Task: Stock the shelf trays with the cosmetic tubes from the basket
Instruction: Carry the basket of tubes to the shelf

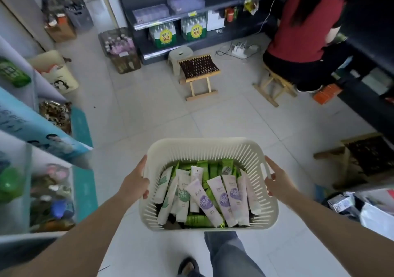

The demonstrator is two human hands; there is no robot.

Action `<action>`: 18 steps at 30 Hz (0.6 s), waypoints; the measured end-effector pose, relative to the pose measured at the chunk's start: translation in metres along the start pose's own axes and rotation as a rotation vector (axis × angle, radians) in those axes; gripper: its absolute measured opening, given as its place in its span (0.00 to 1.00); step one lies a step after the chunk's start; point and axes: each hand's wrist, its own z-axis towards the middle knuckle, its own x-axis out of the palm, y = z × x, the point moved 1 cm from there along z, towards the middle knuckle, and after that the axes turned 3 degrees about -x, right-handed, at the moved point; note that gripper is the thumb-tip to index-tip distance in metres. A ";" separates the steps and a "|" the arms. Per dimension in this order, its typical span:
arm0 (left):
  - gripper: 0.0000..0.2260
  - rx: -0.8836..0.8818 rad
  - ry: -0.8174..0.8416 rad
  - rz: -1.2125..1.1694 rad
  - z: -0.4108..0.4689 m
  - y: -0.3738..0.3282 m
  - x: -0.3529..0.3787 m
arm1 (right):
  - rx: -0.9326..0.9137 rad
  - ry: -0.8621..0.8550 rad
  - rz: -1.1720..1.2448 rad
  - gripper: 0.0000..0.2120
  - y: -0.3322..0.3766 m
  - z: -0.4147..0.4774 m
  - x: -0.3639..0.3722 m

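Observation:
I carry a cream slatted plastic basket [204, 146] in front of me, above the tiled floor. It holds several cosmetic tubes: white ones with purple labels [223, 197], white ones with green labels [181, 197] and green tubes [198, 220] underneath. My left hand [136, 180] grips the basket's left rim, thumb over the edge. My right hand [275, 180] grips the right rim beside the handle slot. Shelf trays [51, 191] with packed goods stand at the left, blurred.
A folding stool [198, 74] and a small plastic stool [181, 57] stand ahead on the floor. A person in a red top [302, 35] sits on a wooden stool at the right shelves. Another stool [362, 159] and bags [373, 210] lie at my right.

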 end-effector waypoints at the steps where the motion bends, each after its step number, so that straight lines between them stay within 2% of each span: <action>1: 0.37 0.005 -0.008 0.003 0.013 -0.012 -0.001 | -0.005 0.006 0.006 0.37 0.005 0.015 -0.006; 10: 0.38 -0.033 -0.037 0.007 0.119 -0.116 -0.013 | 0.011 0.053 -0.091 0.33 0.061 0.148 -0.066; 18: 0.37 -0.031 -0.021 -0.050 0.201 -0.192 -0.048 | 0.047 0.019 -0.113 0.34 0.125 0.252 -0.098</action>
